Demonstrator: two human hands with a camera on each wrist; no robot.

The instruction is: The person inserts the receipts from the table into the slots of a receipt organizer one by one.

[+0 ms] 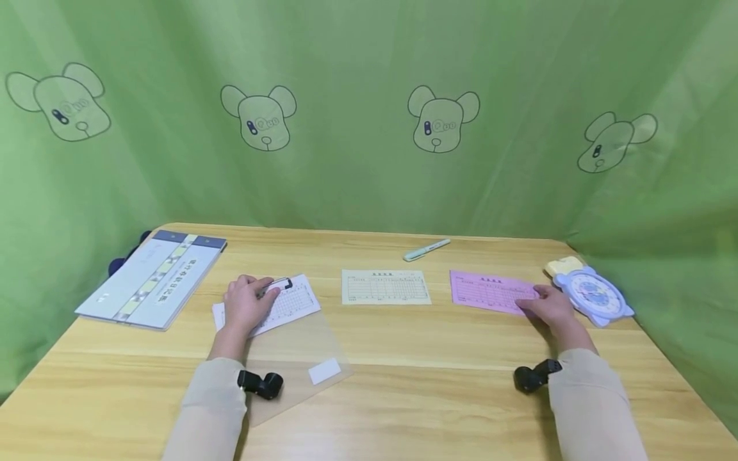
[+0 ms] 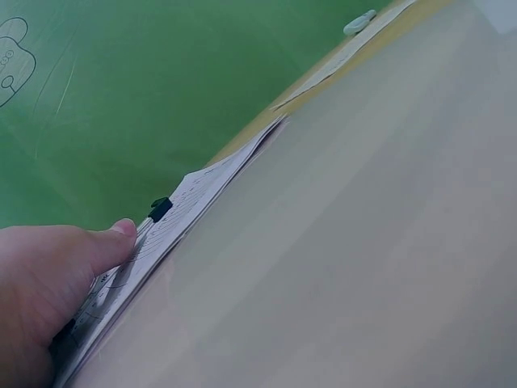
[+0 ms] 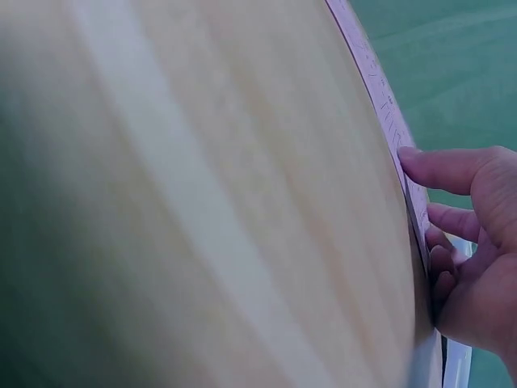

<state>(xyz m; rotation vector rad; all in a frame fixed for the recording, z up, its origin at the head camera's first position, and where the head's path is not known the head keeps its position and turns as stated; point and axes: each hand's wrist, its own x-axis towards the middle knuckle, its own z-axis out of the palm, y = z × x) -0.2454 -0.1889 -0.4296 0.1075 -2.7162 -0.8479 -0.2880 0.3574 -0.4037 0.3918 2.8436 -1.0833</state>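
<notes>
My left hand (image 1: 248, 304) (image 2: 56, 279) grips the metal clip (image 1: 278, 285) of a clear clipboard (image 1: 300, 342), thumb on the clip; its other fingers are hidden in the left wrist view. White printed forms (image 1: 294, 306) (image 2: 190, 198) lie under the clip, slightly askew. At the right, my right hand (image 1: 553, 308) (image 3: 485, 234) pinches the near right corner of a pink form (image 1: 484, 292) (image 3: 380, 93), its other fingers curled. A pale green form (image 1: 385, 287) lies flat between the two hands, touching neither.
A light blue folder (image 1: 152, 278) lies at the far left. Behind the forms is a capped pale green pen (image 1: 426, 250). Beyond my right hand stand a blue-white clock-like object (image 1: 594, 294) and a yellow item (image 1: 562, 266). A green curtain (image 1: 357, 179) borders the wooden table (image 1: 432, 384).
</notes>
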